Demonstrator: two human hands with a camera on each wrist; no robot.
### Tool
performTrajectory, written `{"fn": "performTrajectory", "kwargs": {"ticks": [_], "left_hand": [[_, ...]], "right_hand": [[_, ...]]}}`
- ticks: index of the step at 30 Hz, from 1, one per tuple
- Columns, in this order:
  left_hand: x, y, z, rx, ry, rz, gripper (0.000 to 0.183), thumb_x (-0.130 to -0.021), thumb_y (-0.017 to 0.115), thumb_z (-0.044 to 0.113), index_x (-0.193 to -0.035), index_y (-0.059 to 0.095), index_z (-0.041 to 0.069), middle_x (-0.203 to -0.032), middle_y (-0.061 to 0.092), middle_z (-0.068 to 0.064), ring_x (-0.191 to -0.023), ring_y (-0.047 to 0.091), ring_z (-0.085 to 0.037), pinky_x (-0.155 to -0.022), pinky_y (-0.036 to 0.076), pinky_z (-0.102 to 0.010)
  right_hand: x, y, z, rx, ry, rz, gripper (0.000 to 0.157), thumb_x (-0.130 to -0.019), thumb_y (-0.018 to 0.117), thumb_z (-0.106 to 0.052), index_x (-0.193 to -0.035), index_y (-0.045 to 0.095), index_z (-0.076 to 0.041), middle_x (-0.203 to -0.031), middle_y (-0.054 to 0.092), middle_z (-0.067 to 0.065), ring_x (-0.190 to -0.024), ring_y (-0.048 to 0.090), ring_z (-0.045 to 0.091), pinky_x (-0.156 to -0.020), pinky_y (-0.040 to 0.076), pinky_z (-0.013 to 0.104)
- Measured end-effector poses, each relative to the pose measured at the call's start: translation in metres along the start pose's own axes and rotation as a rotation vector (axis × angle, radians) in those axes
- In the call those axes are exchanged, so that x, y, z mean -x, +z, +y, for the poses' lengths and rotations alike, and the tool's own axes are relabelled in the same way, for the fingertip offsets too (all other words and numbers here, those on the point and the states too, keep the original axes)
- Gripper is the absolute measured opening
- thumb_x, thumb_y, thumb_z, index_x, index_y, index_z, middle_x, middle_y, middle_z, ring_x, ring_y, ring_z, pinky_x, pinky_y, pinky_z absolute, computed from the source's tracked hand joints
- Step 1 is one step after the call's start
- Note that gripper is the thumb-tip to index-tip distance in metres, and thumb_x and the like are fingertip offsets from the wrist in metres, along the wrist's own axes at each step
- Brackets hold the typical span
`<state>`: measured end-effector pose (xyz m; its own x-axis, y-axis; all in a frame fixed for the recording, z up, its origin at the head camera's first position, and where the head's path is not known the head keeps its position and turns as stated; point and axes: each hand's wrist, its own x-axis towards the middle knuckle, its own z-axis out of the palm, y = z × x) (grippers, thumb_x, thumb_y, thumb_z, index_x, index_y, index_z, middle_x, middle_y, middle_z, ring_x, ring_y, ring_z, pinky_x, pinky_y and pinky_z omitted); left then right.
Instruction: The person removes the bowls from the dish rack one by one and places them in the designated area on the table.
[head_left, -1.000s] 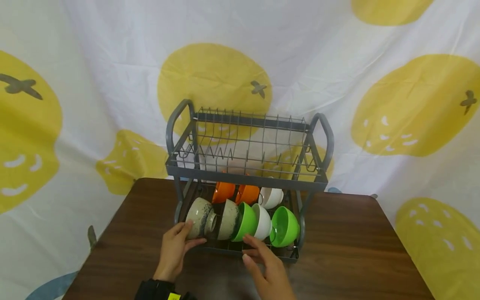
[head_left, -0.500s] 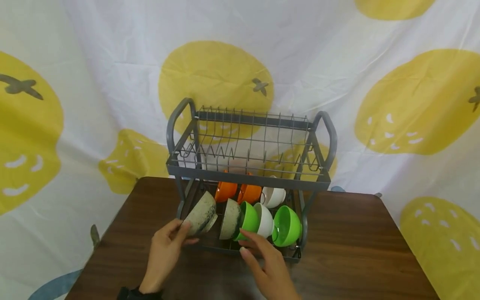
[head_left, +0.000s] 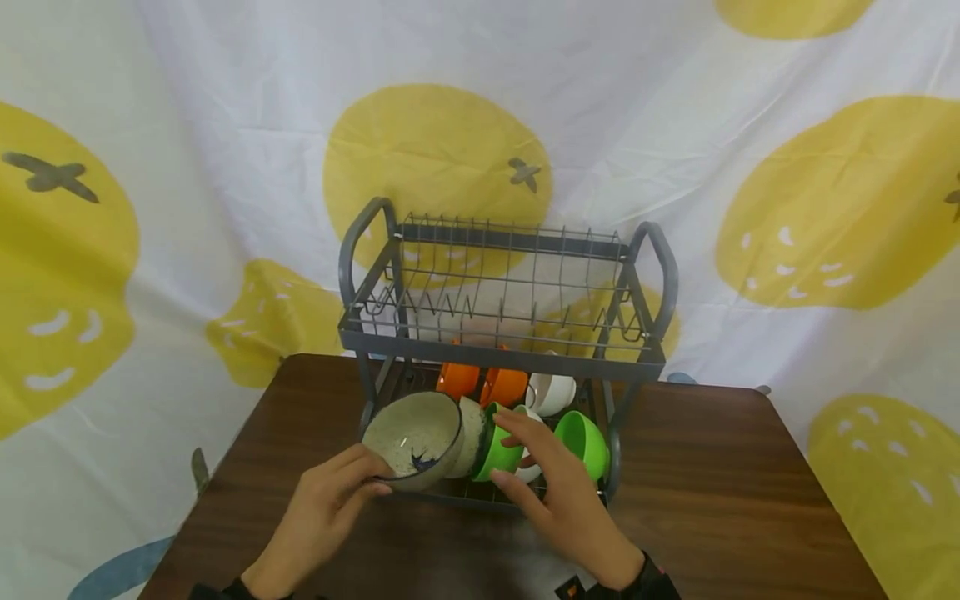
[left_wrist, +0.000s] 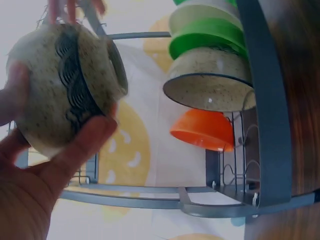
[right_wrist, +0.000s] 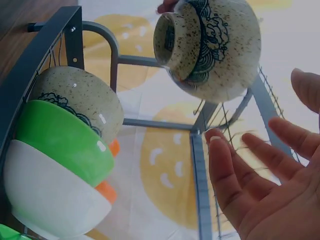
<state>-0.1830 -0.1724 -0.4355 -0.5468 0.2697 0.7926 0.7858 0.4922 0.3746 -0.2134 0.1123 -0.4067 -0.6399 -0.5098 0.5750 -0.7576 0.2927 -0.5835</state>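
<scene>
In the head view my left hand (head_left: 322,500) grips the near left rim of a speckled ceramic bowl (head_left: 412,433) at the front of the dish rack's lower tier. Its mouth tips up toward the head camera; a blue wave band (left_wrist: 72,75) shows on its outside in the left wrist view. My right hand (head_left: 558,492) has its fingers spread and holds nothing, overlapping the front row of bowls. Behind the gripped bowl stand a second speckled bowl (head_left: 471,437), a green bowl (head_left: 498,454) and a white bowl (head_left: 529,472), all on their sides.
Another green bowl (head_left: 588,446) sits at the right end. Two orange cups (head_left: 457,380) and a white cup (head_left: 553,393) line the back of the lower tier. The grey rack's upper tier (head_left: 502,348) overhangs them. A dark wooden table (head_left: 720,475) lies beneath.
My left hand has pulled the speckled bowl out of its side-on stand and turned its mouth upward. The right hand has shifted slightly up and right, its fingers spreading.
</scene>
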Motion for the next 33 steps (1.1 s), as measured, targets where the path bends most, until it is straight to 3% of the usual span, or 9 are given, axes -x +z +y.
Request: {"fn": "performTrajectory", "kwargs": {"ticks": [4, 8, 12, 18, 23, 33], "left_hand": [[-0.002, -0.001, 0.001, 0.015, 0.142, -0.067, 0.017, -0.097, 0.054, 0.025, -0.094, 0.064, 0.012, -0.093, 0.060, 0.002, -0.082, 0.057, -0.010, -0.074, 0.047, -0.017], [-0.005, -0.005, 0.004, 0.027, 0.171, -0.134, 0.019, -0.099, 0.052, 0.024, -0.097, 0.064, 0.010, -0.096, 0.059, 0.001, -0.087, 0.058, -0.013, -0.078, 0.046, -0.017], [-0.006, -0.010, 0.006, 0.048, 0.191, -0.166, 0.018, -0.099, 0.052, 0.022, -0.097, 0.064, 0.009, -0.098, 0.060, -0.001, -0.089, 0.058, -0.013, -0.080, 0.046, -0.017], [-0.006, -0.015, 0.006, 0.059, 0.254, -0.204, 0.016, -0.099, 0.053, 0.020, -0.095, 0.063, 0.009, -0.098, 0.059, 0.000, -0.087, 0.056, -0.013, -0.078, 0.046, -0.017], [-0.003, -0.019, 0.007, 0.046, 0.239, -0.248, 0.013, -0.099, 0.054, 0.021, -0.095, 0.063, 0.012, -0.096, 0.057, 0.004, -0.084, 0.055, -0.008, -0.075, 0.045, -0.015], [0.012, -0.026, 0.005, 0.024, 0.202, -0.226, 0.015, -0.099, 0.054, 0.024, -0.093, 0.063, 0.014, -0.094, 0.057, 0.007, -0.082, 0.053, -0.004, -0.073, 0.045, -0.012]], "right_hand": [[-0.006, -0.001, -0.006, 0.066, -0.120, -0.102, 0.054, -0.095, 0.062, -0.021, -0.144, 0.040, -0.013, -0.147, 0.039, 0.005, -0.124, 0.048, 0.020, -0.086, 0.049, 0.030], [-0.014, -0.005, -0.009, 0.170, -0.266, -0.180, 0.045, -0.096, 0.061, -0.028, -0.136, 0.049, -0.013, -0.142, 0.044, 0.006, -0.125, 0.047, 0.020, -0.098, 0.043, 0.031], [-0.019, -0.005, -0.009, 0.261, -0.326, -0.270, 0.037, -0.096, 0.058, -0.035, -0.127, 0.055, -0.016, -0.136, 0.050, 0.003, -0.120, 0.049, 0.014, -0.100, 0.038, 0.024], [-0.018, 0.003, -0.008, 0.318, -0.348, -0.325, 0.026, -0.094, 0.060, -0.040, -0.110, 0.061, -0.020, -0.114, 0.055, -0.007, -0.099, 0.053, 0.005, -0.088, 0.042, 0.020], [-0.017, 0.007, -0.008, 0.323, -0.345, -0.322, 0.021, -0.094, 0.059, -0.040, -0.104, 0.061, -0.022, -0.109, 0.055, -0.009, -0.092, 0.053, 0.004, -0.082, 0.043, 0.021], [-0.020, 0.027, -0.006, 0.257, -0.322, -0.324, 0.020, -0.093, 0.062, -0.039, -0.100, 0.061, -0.020, -0.106, 0.055, -0.009, -0.090, 0.053, 0.004, -0.077, 0.044, 0.018]]}}
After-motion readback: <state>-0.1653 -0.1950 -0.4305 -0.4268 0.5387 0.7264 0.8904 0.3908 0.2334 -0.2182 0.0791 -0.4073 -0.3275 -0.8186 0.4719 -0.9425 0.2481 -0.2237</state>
